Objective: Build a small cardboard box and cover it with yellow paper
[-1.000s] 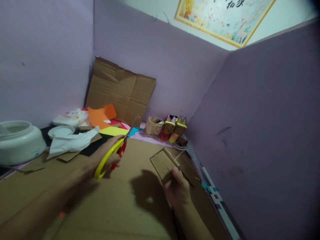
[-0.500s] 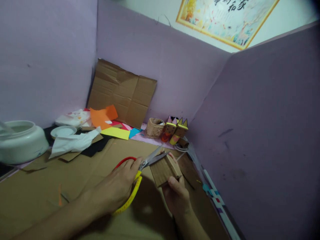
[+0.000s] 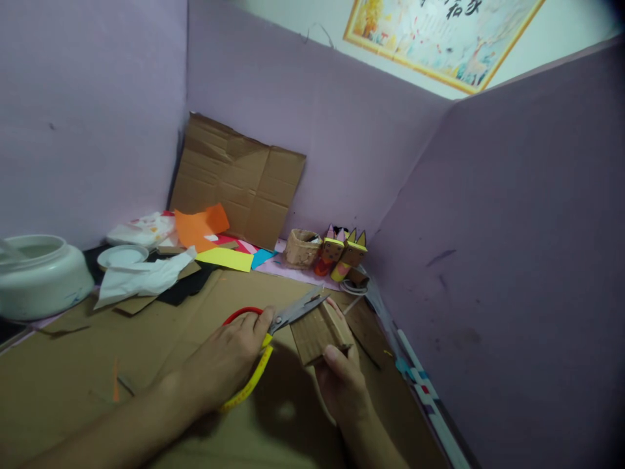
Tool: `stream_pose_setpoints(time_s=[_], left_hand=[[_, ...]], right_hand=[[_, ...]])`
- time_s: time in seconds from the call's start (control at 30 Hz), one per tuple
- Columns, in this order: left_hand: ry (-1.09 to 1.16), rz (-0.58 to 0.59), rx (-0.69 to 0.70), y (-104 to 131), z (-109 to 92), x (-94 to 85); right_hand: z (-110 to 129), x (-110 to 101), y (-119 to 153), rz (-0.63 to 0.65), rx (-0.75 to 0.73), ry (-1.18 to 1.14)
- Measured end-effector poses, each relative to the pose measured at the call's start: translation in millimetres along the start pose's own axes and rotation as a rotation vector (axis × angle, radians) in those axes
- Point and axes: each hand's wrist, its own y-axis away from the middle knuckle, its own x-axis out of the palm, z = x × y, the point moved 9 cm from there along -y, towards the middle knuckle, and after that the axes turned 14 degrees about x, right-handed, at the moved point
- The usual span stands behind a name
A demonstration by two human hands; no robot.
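My left hand is closed on the handles of a pair of scissors, one handle red and the other wrapped in yellow tape-like material. The blades lie almost together along the upper edge of a small folded cardboard piece. A thin strip of cardboard shows at the blades. My right hand grips that piece from below and the right, its thumb on the near corner; its other fingers are mostly hidden behind the cardboard. Both hands are above a large flat cardboard sheet that covers the table.
Behind stand a woven basket and two small crowned paper figures. A large cardboard panel leans on the wall. Orange paper, yellow paper, a crumpled white sheet and a white pot are at the left.
The scissor blades have closed from a wider gap to nearly together at the cardboard's upper edge. Both hands have shifted very slightly left.
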Motion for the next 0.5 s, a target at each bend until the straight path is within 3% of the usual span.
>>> stream_pose_setpoints(time_s=[0.3, 0.5], left_hand=[[0.042, -0.017, 0.044, 0.7, 0.6, 1.6], [0.155, -0.117, 0.02, 3.0, 5.2, -1.9]], right_hand=[[0.0, 0.7, -0.8, 0.006, -0.008, 0.011], [-1.0, 0.2, -0.2, 0.016, -0.006, 0.003]])
